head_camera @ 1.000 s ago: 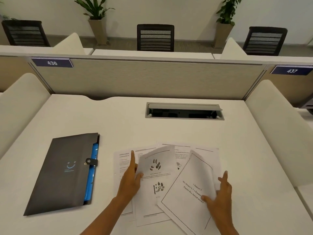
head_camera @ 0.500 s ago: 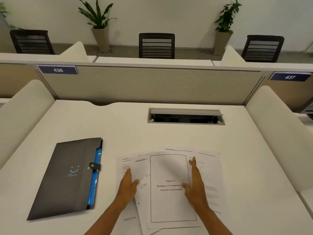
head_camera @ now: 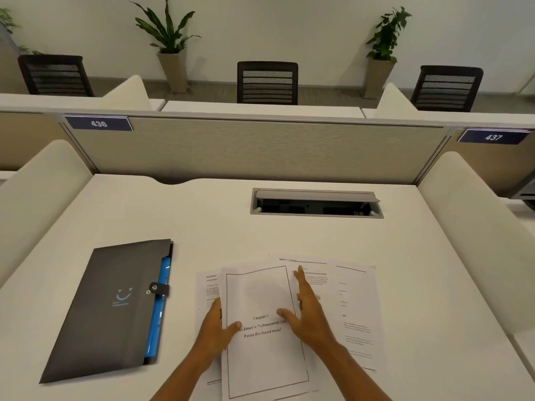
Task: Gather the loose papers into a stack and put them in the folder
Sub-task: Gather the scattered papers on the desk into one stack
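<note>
Several loose white printed papers (head_camera: 356, 308) lie overlapping on the white desk in front of me. The top sheet (head_camera: 260, 360), with a framed border and a chapter title, lies roughly square on the pile. My left hand (head_camera: 215, 332) grips the pile's left edge, thumb on the top sheet. My right hand (head_camera: 308, 311) lies flat with fingers spread along the top sheet's right edge, pressing on the papers. A dark grey folder (head_camera: 107, 311) with a snap strap and blue inner pockets lies closed to the left of the papers.
A metal cable hatch (head_camera: 317, 204) is sunk into the white desk (head_camera: 202, 215) beyond the papers. Padded side dividers flank the desk and a fabric partition (head_camera: 260, 149) closes the back. Chairs and potted plants stand behind it.
The top sheet, lifted and tilted a second ago, now lies flat on the pile. My right hand slid to its right edge; my left hand stays at the left edge.
</note>
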`<state>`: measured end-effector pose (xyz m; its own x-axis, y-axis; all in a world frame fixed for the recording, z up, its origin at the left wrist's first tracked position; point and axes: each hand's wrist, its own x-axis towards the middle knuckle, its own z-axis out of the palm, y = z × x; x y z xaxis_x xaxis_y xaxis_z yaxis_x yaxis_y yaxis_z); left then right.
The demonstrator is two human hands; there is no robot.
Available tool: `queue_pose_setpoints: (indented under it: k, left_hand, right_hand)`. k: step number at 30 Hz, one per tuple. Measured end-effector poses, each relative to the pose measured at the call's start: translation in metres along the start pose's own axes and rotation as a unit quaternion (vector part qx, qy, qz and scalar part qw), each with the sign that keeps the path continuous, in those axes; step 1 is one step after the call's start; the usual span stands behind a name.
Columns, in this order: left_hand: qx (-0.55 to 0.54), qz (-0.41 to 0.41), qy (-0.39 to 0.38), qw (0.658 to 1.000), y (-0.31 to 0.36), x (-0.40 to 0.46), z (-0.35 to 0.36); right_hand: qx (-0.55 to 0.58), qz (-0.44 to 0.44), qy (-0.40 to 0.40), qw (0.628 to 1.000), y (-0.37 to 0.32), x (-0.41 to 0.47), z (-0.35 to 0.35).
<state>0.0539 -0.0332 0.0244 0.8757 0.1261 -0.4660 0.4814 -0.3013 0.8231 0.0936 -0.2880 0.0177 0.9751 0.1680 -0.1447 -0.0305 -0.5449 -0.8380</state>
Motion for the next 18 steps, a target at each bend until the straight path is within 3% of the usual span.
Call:
queue_pose_setpoints:
  k: [5, 10, 13, 18]
  left_hand:
    - [0.007, -0.036, 0.033, 0.999, -0.014, -0.004, -0.005]
    - [0.022, -0.041, 0.056, 0.997, -0.019, -0.01, -0.01]
    - [0.03, -0.044, 0.062, 0.997, -0.019, -0.011, -0.012]
    - [0.023, -0.057, 0.063, 0.996, -0.022, -0.012, -0.013]
  right_hand:
    - [-0.143, 0.023, 0.049, 0.988, 0.02, 0.018, -0.049]
    - [-0.305, 0.071, -0.042, 0.949, 0.035, 0.044, -0.09]
    - [-0.334, 0.09, -0.095, 0.934, 0.038, 0.049, -0.096]
    - [-0.341, 0.082, -0.063, 0.934, 0.041, 0.046, -0.094]
